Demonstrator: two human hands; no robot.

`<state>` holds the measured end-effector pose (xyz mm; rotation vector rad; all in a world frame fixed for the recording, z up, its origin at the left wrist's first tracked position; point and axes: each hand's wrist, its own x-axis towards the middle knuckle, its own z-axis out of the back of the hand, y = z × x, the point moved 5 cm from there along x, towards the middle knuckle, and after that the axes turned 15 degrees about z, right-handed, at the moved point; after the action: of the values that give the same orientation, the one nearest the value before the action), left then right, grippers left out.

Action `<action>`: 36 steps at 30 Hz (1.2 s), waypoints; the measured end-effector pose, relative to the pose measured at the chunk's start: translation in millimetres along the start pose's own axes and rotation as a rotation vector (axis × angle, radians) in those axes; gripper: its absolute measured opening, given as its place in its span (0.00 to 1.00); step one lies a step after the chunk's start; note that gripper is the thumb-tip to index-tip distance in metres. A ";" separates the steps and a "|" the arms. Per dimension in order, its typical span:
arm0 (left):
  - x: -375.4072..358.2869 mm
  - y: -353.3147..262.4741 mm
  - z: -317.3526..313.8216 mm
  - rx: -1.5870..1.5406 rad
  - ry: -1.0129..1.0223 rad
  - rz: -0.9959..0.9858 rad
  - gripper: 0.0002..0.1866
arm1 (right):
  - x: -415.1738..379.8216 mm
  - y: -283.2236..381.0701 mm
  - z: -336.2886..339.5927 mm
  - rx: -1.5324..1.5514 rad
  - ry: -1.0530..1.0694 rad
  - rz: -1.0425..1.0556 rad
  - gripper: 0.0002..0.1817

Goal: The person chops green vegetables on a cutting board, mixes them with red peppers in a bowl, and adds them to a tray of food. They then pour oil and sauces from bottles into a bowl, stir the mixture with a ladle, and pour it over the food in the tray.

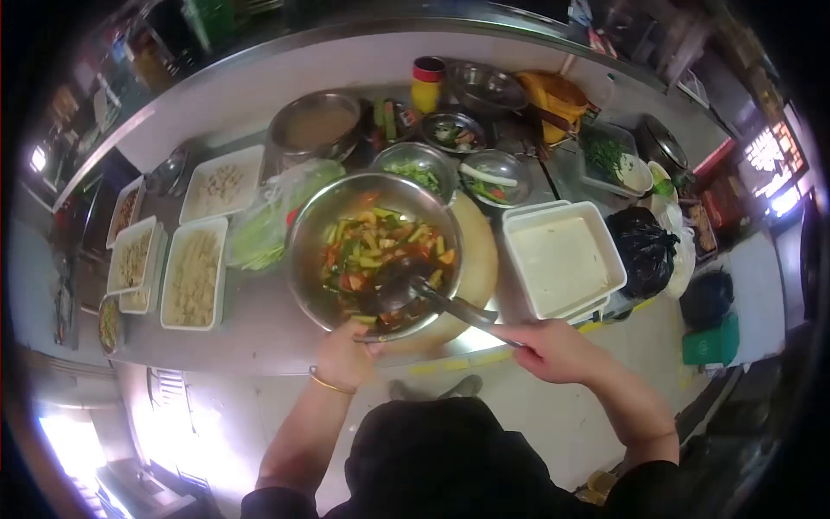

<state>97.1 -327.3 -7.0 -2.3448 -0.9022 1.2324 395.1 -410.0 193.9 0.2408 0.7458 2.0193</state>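
Observation:
My left hand is closed on the near rim of a large metal mixing bowl. Chopped vegetables in green, orange and red, wet with a reddish liquid, lie in it. The fist of my right hand wraps the handle end of a dark metal ladle. The ladle's head rests among the vegetables at the bowl's near right side. Beneath the bowl, a round wooden cutting board shows along its right edge.
A white tub stands right of the board, beside a black plastic bag. To the left are white trays of food and bagged green vegetables. Behind sit a pot of liquid, small metal bowls and a yellow container.

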 end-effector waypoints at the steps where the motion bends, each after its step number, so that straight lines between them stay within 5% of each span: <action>1: -17.7 -8.3 -32.8 -0.135 -0.037 0.070 0.19 | -14.9 -9.9 6.3 0.030 -0.081 0.055 0.27; 5: -13.1 23.8 -106.5 -0.151 -0.030 0.238 0.22 | -46.6 -38.7 34.8 0.304 -0.288 -0.185 0.26; 9: 22.5 44.7 -178.7 -0.269 0.142 0.277 0.26 | -111.0 -75.9 54.7 0.226 -0.259 -0.048 0.26; 12: 27.7 73.3 -217.9 -0.265 0.101 0.354 0.22 | -140.7 -104.0 79.6 0.457 -0.367 -0.348 0.26; 15: 31.1 92.7 -273.9 -0.171 0.180 0.296 0.22 | -139.5 -128.0 94.1 0.257 -0.280 -0.211 0.24; 17: 56.4 99.7 -277.5 -0.157 0.246 0.292 0.22 | -150.0 -130.1 98.3 0.089 -0.127 -0.121 0.24; 20: 65.6 89.5 -304.8 -0.098 0.251 0.290 0.24 | -189.3 -141.4 113.6 0.196 -0.298 -0.091 0.24; 24: 84.4 101.3 -328.1 -0.016 0.157 0.335 0.26 | -215.7 -173.0 110.0 0.492 -0.560 -0.426 0.24; 29: 108.6 84.0 -346.7 0.117 0.155 0.254 0.26 | -231.2 -169.2 92.3 0.638 -0.628 -0.404 0.25; 32: 124.8 67.4 -344.2 0.220 0.109 0.190 0.26 | -258.9 -160.3 84.8 0.616 -0.722 -0.496 0.27; 36: 146.2 48.8 -343.5 0.242 0.087 0.146 0.27 | -264.8 -138.8 69.7 0.075 -0.622 -0.374 0.28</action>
<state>460.5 -267.2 71.1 -2.2809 -0.5298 1.2092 668.5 -549.5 199.7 0.6829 0.4261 1.4441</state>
